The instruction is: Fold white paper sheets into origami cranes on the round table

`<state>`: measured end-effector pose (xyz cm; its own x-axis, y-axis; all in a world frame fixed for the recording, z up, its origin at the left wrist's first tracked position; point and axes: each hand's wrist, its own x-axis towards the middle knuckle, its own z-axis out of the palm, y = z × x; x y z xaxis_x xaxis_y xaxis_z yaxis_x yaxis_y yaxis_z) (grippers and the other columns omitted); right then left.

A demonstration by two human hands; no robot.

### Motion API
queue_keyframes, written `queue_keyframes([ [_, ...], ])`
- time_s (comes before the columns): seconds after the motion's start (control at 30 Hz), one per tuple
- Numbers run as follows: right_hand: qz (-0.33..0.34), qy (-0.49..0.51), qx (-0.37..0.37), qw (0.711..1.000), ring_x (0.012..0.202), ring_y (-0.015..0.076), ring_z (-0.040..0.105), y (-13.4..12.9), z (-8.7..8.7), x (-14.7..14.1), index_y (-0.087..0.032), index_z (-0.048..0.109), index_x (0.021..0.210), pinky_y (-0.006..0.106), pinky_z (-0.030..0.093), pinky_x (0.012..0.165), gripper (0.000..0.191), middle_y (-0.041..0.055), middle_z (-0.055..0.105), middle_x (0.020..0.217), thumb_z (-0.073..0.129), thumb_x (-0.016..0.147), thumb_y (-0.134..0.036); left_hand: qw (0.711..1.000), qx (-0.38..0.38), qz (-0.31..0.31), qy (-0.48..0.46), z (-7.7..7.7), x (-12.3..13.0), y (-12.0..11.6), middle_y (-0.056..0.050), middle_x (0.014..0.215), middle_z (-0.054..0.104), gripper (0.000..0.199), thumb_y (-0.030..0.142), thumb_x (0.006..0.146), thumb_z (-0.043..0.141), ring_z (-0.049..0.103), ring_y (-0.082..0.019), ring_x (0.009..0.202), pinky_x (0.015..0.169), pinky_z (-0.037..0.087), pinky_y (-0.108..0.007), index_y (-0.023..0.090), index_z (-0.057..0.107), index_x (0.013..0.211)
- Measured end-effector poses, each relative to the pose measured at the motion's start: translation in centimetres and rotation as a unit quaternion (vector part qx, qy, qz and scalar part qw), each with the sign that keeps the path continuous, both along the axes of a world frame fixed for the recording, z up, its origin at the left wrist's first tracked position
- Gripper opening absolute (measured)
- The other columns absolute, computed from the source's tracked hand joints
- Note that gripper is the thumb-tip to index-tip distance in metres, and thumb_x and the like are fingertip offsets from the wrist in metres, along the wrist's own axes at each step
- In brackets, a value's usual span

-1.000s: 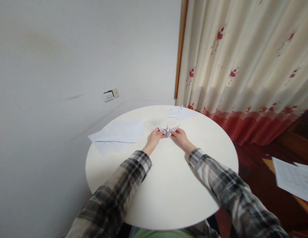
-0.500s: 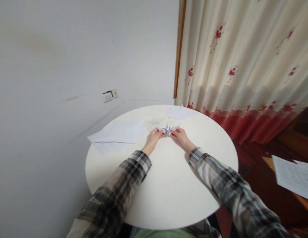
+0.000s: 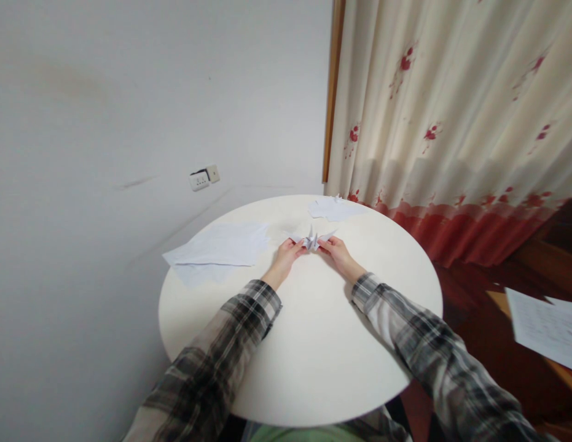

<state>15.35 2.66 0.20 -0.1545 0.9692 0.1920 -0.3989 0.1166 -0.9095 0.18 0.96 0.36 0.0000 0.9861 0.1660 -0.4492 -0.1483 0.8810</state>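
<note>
A folded white paper crane (image 3: 312, 241) is held between my two hands over the far half of the round table. My left hand (image 3: 288, 252) pinches its left wing, and my right hand (image 3: 335, 250) pinches the right one. Both wings spread outward, their tips showing beyond my fingers. Narrow points of paper stand up at the middle of the crane. The fingertips underneath the wings are partly hidden by the paper.
The round white table (image 3: 308, 350) stands against a white wall. Paper sheets (image 3: 221, 244) lie at its left, and more paper (image 3: 334, 209) lies at the far edge. A patterned curtain (image 3: 446, 129) hangs behind. Printed sheets (image 3: 544, 325) rest on something wooden at right.
The crane's middle points and wings have shifted very slightly between my fingers. Both hands keep their hold in nearly the same place.
</note>
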Motion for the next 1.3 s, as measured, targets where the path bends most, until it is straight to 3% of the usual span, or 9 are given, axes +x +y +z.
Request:
queue_keyframes([
  [0.37, 0.026, 0.007, 0.010, 1.000, 0.069, 0.0110, 0.056, -0.73, 0.58, 0.08, -0.017, 0.065, 0.073, 0.027, 0.045, 0.072, 0.023, 0.0015, 0.066, 0.076, 0.073, 0.056, -0.030, 0.998, -0.029, -0.049, -0.034, 0.76, -0.17, -0.30, -0.003, 0.078, 0.065, 0.009, 0.009, 0.068, 0.062, 0.059, -0.011, 0.073, 0.083, 0.043, -0.029, 0.011, 0.060, 0.077],
  [1.3, 0.052, 0.029, 0.013, 0.998, 0.075, 0.0118, 0.057, -0.68, 0.35, 0.18, -0.018, 0.066, 0.079, 0.027, 0.043, 0.078, 0.026, 0.0016, 0.067, 0.082, 0.073, 0.058, -0.032, 0.996, -0.030, -0.062, -0.055, 0.51, -0.36, -0.16, -0.003, 0.080, 0.064, 0.008, 0.007, 0.070, 0.061, 0.059, -0.010, 0.075, 0.084, 0.043, -0.027, 0.012, 0.059, 0.076],
])
